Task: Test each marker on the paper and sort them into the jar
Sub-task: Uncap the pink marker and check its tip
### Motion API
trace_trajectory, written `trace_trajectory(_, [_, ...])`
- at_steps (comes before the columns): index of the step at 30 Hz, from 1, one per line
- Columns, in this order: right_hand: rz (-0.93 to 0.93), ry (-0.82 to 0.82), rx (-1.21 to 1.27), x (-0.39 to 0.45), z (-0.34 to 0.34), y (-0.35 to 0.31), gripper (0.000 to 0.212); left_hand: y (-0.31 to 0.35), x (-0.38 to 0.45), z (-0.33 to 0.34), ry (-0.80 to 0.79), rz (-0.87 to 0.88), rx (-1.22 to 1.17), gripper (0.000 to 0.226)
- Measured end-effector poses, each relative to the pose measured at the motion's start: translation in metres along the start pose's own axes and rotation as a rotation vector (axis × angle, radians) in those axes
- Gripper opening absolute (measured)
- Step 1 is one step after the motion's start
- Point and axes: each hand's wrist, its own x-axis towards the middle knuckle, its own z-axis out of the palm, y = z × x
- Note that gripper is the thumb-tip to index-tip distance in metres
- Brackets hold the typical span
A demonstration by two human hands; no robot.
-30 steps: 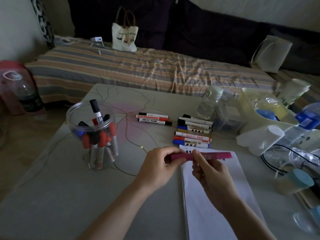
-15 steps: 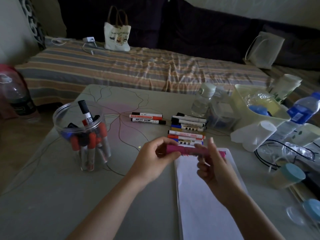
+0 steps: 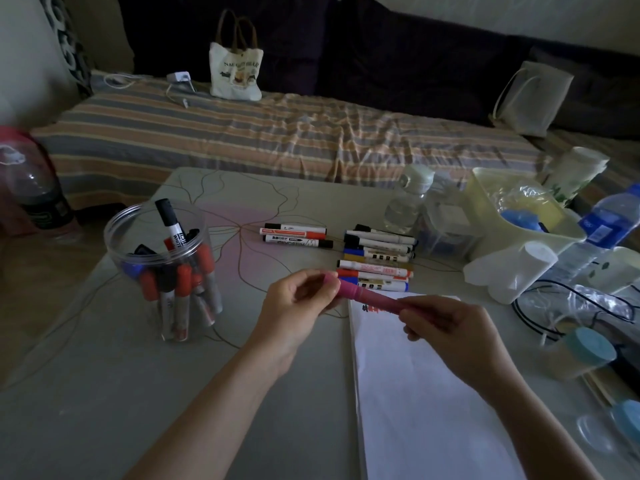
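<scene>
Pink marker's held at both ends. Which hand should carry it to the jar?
Left, probably. The left hand pinches the pink marker at its cap end, on the side of the jar. The right hand grips the other end over the paper, farther away.

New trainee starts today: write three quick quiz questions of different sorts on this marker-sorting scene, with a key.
1. True or false: the pink marker lies flat on the paper.
2. Which hand pinches the marker's cap end?
A. left hand
B. right hand
C. neither
3. Fill in: the tested markers stand in the clear ___ on the table.

Key
1. False: both hands hold it above the paper's top edge.
2. A: the left hand is at the cap end and the right grips the barrel.
3. jar
</scene>
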Motion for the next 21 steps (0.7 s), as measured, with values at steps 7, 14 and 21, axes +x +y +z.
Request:
trace_trajectory(7, [-0.036,-0.118,-0.103,-0.006,0.02,0.009,0.022,0.0,0.001,0.0,0.012,0.113,0.098,0.024])
trace_trajectory(14, [-0.059,-0.112,-0.216,-0.005,0.037,0.012,0.026,-0.004,0.003,0.004,-0.024,0.114,0.188,0.034])
trace_trajectory(21, [-0.1,0.13,-0.488,0.047,0.014,0.039,0.015,-0.011,0.013,-0.015,-0.056,-0.066,0.665,0.057])
